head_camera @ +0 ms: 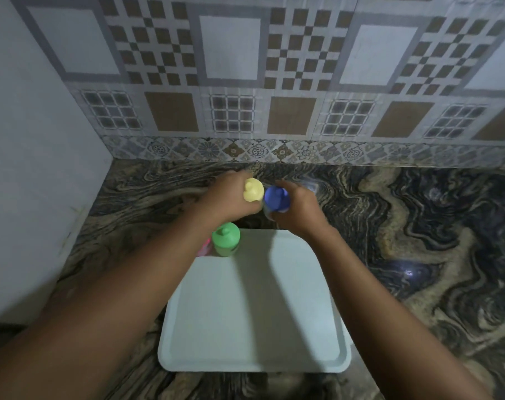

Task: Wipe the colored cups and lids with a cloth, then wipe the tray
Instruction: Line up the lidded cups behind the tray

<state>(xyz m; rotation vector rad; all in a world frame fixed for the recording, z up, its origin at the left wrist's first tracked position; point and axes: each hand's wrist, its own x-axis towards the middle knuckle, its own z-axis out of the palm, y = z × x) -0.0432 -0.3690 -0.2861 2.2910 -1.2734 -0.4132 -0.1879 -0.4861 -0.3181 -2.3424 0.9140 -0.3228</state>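
- The left hand has its grip wrapped around the yellow cup, lid on, above the worktop just past the far edge of the tray.
- The right hand has its grip closed on the blue cup, also lidded, right beside the yellow one; the two nearly touch.
- The green cup stands upright with its lid on at the tray's far left corner. Something pink shows just left of it, mostly hidden by the left forearm; whether it is another cup cannot be told.
- The tray lies near the front edge of the worktop, and its white surface is otherwise bare.
- No cloth is in view, so wiping does not look to have begun on these two; the step in hand seems to be moving the cups off the tray, or lifting them for wiping.
- To do this well: set both cups down upright on the worktop behind the tray, a little apart so they do not knock, and keep the lids pressed on while carrying.
- The cups are opaque with lids on, so their contents cannot be seen.
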